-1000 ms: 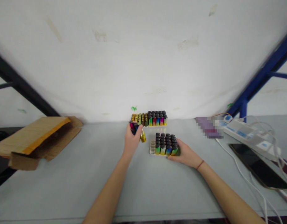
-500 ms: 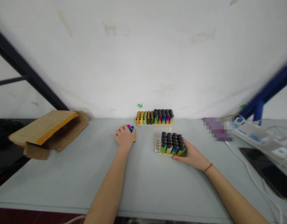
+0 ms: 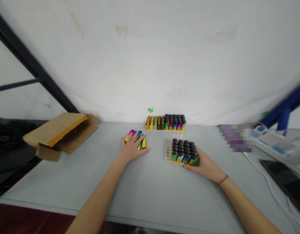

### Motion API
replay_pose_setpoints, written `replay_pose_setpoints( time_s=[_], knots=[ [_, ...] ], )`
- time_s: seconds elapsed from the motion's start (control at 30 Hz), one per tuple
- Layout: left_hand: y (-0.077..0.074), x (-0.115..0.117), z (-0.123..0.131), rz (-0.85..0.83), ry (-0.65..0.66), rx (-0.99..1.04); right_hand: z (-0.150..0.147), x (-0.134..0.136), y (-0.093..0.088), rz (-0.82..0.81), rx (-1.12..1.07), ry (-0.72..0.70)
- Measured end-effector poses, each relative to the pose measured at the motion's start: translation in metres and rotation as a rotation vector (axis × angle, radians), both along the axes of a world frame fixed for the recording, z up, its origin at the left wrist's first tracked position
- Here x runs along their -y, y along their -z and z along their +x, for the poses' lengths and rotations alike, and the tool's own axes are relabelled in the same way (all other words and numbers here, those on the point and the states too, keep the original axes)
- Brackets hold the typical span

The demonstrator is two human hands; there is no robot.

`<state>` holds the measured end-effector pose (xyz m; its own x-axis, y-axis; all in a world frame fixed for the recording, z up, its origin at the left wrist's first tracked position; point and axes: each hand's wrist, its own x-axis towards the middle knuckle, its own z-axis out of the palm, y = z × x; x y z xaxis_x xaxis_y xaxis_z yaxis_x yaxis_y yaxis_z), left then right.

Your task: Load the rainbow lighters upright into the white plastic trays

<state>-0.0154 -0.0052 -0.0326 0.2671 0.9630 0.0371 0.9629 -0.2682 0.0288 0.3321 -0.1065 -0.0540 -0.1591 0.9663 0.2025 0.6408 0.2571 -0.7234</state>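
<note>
My left hand lies flat on the grey table, fingers spread over several loose colourful lighters that fan out from under the fingertips. To its right stands a white tray of lighters with black caps, its left column of slots bare. My right hand holds that tray at its right near corner, fingers curled against its side. A second, full tray of lighters stands further back against the white wall.
An open cardboard box lies on its side at the table's left. At the right are a blurred purple item, a white power strip with cables, and a dark phone. A blue frame post stands behind.
My left hand, which held a bunch of lighters in a fist above the table, has lowered them onto the surface and flattened, fingers spreading over them. My right hand stays on the tray.
</note>
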Motion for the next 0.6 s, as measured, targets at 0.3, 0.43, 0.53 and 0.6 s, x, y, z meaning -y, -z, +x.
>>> replay_pose_setpoints(
  time_s=[0.3, 0.43, 0.53, 0.6],
  knots=[
    [0.006, -0.056, -0.003, 0.105, -0.008, 0.029, -0.001, 0.001, 0.001, 0.0, -0.007, 0.009],
    [0.007, -0.074, 0.006, 0.071, 0.016, 0.047, -0.002, 0.002, -0.001, -0.004, -0.015, 0.011],
    [0.008, -0.078, 0.01, 0.054, 0.007, 0.063, -0.003, 0.002, -0.002, -0.006, -0.014, 0.014],
    [0.008, -0.079, 0.011, 0.048, 0.015, 0.071, -0.003, 0.003, -0.002, 0.0, -0.013, 0.016]
  ],
)
